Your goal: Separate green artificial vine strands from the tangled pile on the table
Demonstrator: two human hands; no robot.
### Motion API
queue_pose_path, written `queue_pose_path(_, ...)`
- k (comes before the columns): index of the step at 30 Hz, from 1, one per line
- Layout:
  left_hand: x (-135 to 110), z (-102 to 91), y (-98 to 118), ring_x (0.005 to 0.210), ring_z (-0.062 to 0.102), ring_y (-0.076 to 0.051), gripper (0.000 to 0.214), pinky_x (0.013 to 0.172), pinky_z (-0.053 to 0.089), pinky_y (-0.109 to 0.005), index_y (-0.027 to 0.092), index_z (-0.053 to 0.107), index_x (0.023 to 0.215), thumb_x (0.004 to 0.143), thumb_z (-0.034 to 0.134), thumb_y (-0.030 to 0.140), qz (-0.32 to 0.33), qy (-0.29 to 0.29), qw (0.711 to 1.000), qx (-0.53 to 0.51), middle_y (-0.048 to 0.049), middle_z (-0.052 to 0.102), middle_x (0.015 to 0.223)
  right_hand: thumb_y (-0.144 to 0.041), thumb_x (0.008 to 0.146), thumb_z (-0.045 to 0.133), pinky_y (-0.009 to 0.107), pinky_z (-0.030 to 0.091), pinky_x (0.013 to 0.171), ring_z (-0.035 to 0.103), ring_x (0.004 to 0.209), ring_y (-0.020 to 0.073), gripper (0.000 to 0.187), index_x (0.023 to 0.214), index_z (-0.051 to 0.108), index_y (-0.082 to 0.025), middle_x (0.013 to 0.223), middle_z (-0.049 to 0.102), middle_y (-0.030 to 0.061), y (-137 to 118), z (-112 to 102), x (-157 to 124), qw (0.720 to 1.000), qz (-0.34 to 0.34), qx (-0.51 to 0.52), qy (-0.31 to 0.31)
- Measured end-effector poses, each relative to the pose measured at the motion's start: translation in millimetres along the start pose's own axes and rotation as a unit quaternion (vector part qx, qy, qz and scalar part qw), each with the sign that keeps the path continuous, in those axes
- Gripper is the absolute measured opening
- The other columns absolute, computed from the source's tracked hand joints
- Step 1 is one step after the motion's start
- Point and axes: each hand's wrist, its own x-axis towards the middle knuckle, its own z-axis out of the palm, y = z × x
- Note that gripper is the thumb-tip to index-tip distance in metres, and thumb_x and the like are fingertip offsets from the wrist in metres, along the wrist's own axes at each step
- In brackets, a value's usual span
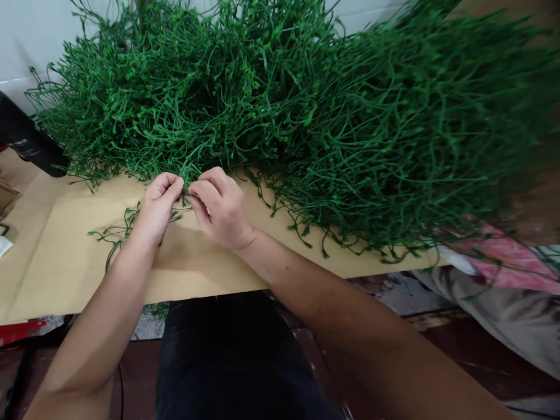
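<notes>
A large heap of thin green plant stems (pixel 245 99) with small forked tips spreads across the back of a cardboard-covered table (pixel 210 268). At the heap's front edge, my left hand (pixel 160 201) is closed in a pinch on a small bunch of green stems (pixel 189 169). My right hand (pixel 225 207) is just beside it, thumb and fingers pinched at the lower end of the same bunch. The fingers partly hide the spot where the stems meet. A few loose stems (pixel 118 233) lie on the cardboard behind my left forearm.
A black bottle-like cylinder (pixel 30 137) leans at the left. Pink patterned fabric (pixel 511 254) is at the right, near another person's light trouser leg (pixel 490 309). A white wall (pixel 26 35) stands behind the heap. Something red (pixel 20 332) shows below the table at the left.
</notes>
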Motion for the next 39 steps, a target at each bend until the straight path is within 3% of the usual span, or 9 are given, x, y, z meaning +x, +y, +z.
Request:
queue_pose_path(7, -2.2, -0.1, 1.6, 0.055, 0.038, -0.007, 0.022, 0.056, 0.034, -0.018, 0.017, 0.049, 0.064, 0.076, 0.064, 0.028, 0.016, -0.009, 1.000, -0.026, 0.0050, 0.040, 0.059, -0.028, 0.089, 0.040, 0.030, 0.037, 0.073, 0.041, 0.080, 0.0152, 0.022, 0.078, 0.054, -0.016, 0.084, 0.046, 0.0061, 0.7, 4.0, -1.8, 0.996, 0.067, 0.003, -0.055)
queue_pose_path(13, -1.1, -1.0, 3.5, 0.052, 0.035, -0.006, 0.029, 0.052, 0.033, -0.018, 0.017, 0.043, 0.059, 0.075, 0.066, 0.026, 0.015, 0.000, 1.000, 0.007, 0.0055, 0.038, 0.057, -0.022, 0.088, 0.036, 0.026, 0.037, 0.072, 0.044, 0.078, 0.0135, 0.020, 0.084, 0.054, -0.014, 0.084, 0.049, 0.0062, -4.8, 3.9, -3.2, 0.983, 0.117, 0.117, -0.083)
queue_pose_path(21, 4.2, 4.1, -4.0, 0.049, 0.041, -0.004, 0.027, 0.051, 0.036, -0.015, 0.016, 0.044, 0.057, 0.074, 0.065, 0.014, 0.018, 0.033, 0.999, -0.020, 0.0068, 0.044, 0.052, -0.021, 0.088, 0.035, 0.023, 0.024, 0.057, 0.032, 0.056, 0.0082, 0.013, 0.086, 0.047, -0.016, 0.066, 0.041, -0.0019, -11.7, -8.1, 6.3, 0.915, 0.233, 0.171, -0.282)
queue_pose_path(24, 8.0, -0.3, -4.3, 0.043, 0.042, -0.004, 0.026, 0.045, 0.036, -0.014, 0.018, 0.042, 0.059, 0.076, 0.061, 0.014, -0.037, 0.064, 0.996, -0.042, 0.0077, 0.045, 0.048, -0.017, 0.087, 0.035, 0.023, 0.025, 0.058, 0.033, 0.058, 0.0086, 0.014, 0.081, 0.048, -0.015, 0.067, 0.043, -0.0009, -18.2, -10.0, 1.7, 0.913, 0.177, 0.190, -0.315)
queue_pose_path(29, 13.4, -14.8, 4.9, 0.044, 0.054, -0.006, 0.024, 0.041, 0.038, -0.015, 0.021, 0.039, 0.066, 0.081, 0.057, 0.026, -0.100, 0.136, 0.982, -0.080, 0.0078, 0.051, 0.049, -0.004, 0.071, 0.048, 0.024, 0.030, 0.064, 0.039, 0.069, 0.0122, 0.014, 0.079, 0.053, -0.015, 0.073, 0.054, 0.0019, -49.8, -9.8, -9.2, 0.854, -0.083, 0.274, -0.435)
queue_pose_path(31, 12.2, -15.8, 7.1, 0.052, 0.060, -0.008, 0.024, 0.048, 0.044, -0.016, 0.020, 0.040, 0.066, 0.080, 0.058, 0.026, -0.105, 0.103, 0.986, -0.077, 0.0063, 0.054, 0.052, -0.005, 0.074, 0.045, 0.025, 0.033, 0.068, 0.042, 0.073, 0.0126, 0.013, 0.080, 0.052, -0.014, 0.075, 0.055, 0.0033, -51.5, -12.1, -7.6, 0.864, -0.060, 0.302, -0.398)
queue_pose_path(34, 9.8, -11.7, 6.1, 0.058, 0.062, -0.010, 0.022, 0.055, 0.047, -0.018, 0.020, 0.042, 0.066, 0.079, 0.059, 0.024, -0.121, 0.041, 0.989, -0.075, 0.0052, 0.057, 0.056, -0.013, 0.085, 0.036, 0.024, 0.037, 0.066, 0.044, 0.068, 0.0100, 0.012, 0.079, 0.046, -0.014, 0.073, 0.051, 0.0022, -33.6, -17.3, -2.6, 0.888, 0.084, 0.367, -0.264)
queue_pose_path(36, 9.5, -8.4, 4.0, 0.057, 0.060, -0.009, 0.021, 0.054, 0.045, -0.018, 0.019, 0.044, 0.065, 0.077, 0.061, 0.024, -0.118, 0.013, 0.991, -0.068, 0.0055, 0.056, 0.056, -0.019, 0.087, 0.035, 0.021, 0.036, 0.060, 0.043, 0.061, 0.0079, 0.011, 0.080, 0.042, -0.016, 0.069, 0.047, -0.0005, -17.4, -20.0, -1.4, 0.880, 0.180, 0.398, -0.186)
queue_pose_path(39, 9.6, -4.9, 0.7, 0.054, 0.054, -0.007, 0.022, 0.054, 0.042, -0.017, 0.018, 0.048, 0.062, 0.073, 0.066, 0.026, -0.086, -0.024, 0.995, -0.049, 0.0059, 0.052, 0.055, -0.023, 0.085, 0.041, 0.020, 0.033, 0.054, 0.039, 0.055, 0.0060, 0.007, 0.086, 0.042, -0.016, 0.064, 0.042, -0.0040, -4.0, -20.7, -2.7, 0.878, 0.265, 0.377, -0.131)
